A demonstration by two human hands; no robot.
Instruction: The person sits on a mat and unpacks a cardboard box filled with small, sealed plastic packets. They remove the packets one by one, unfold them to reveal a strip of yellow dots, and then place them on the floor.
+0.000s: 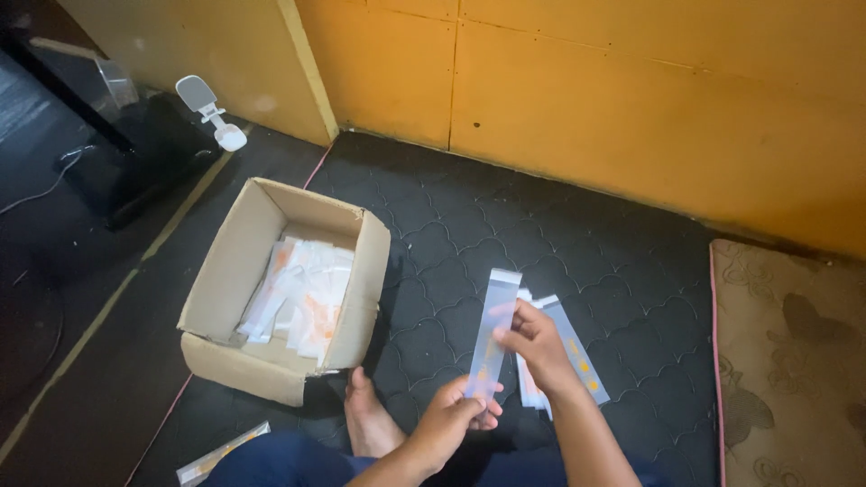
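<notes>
Head view is showing both hands meeting low in the middle of the frame. The left hand (448,417) is pinching the bottom end of a long clear plastic sleeve (492,334), its grip closed on that end, while the right hand (534,344) is clamping fingers and thumb on the sleeve's right edge about halfway up. The sleeve is standing nearly upright, leaning slightly right, narrow and see-through, with a pale band across its top and an orange slip showing inside its lower half. Its top end is reaching free above both hands, with nothing touching it.

Just behind the right hand a small stack of similar sleeves (570,347) is lying on the black patterned mat (451,234), fanning toward the lower right. The mat is running open toward the top and right of the hands, up to the orange wall (631,81) along the upper frame and a brown cushion (794,361) at the right edge.

Left of the hands a bare foot (368,417) is resting on the mat, touching the near corner of an open cardboard box (225,280). The box is holding a heap of white and orange packets (302,298) and is crowding the left side. One more sleeve (221,454) is lying at the bottom left by the blue trouser leg (280,462). A white phone stand (212,113) is sitting in the upper left, well apart.
</notes>
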